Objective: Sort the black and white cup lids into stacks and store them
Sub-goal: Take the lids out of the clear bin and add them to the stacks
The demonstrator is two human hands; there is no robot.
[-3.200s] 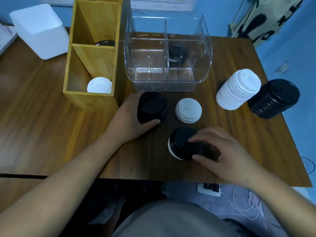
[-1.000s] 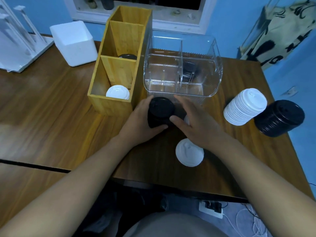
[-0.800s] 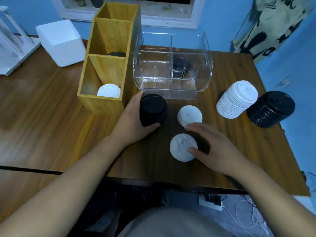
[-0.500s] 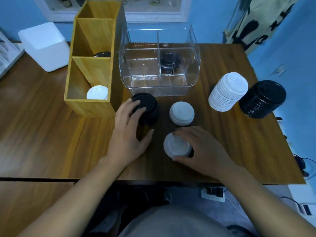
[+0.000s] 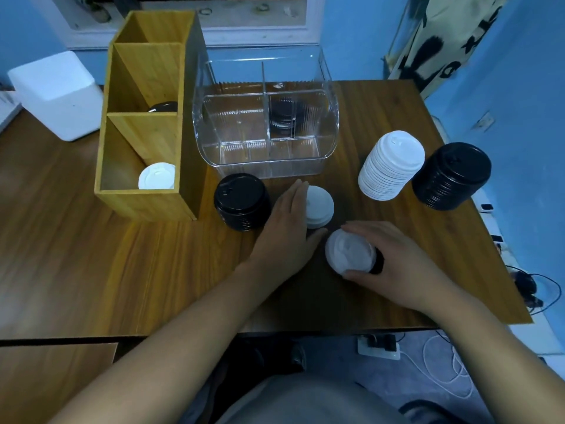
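Near the bench's front edge, your right hand (image 5: 394, 263) is gripping the white lid (image 5: 348, 253); your left hand (image 5: 284, 237), fingers (image 5: 297, 195) released from the black stack (image 5: 241, 201), is lying open against the white stack (image 5: 321, 206), the lid's likely destination.

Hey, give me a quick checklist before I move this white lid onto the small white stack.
1. Right hand grips white lid: ok.
2. White lid free of others: not ok, a black lid shows beneath it.
3. Small white stack upright: ok.
4. Left hand off that stack: cannot tell, it overlaps its left edge.
5. Short black stack upright, apart: ok.
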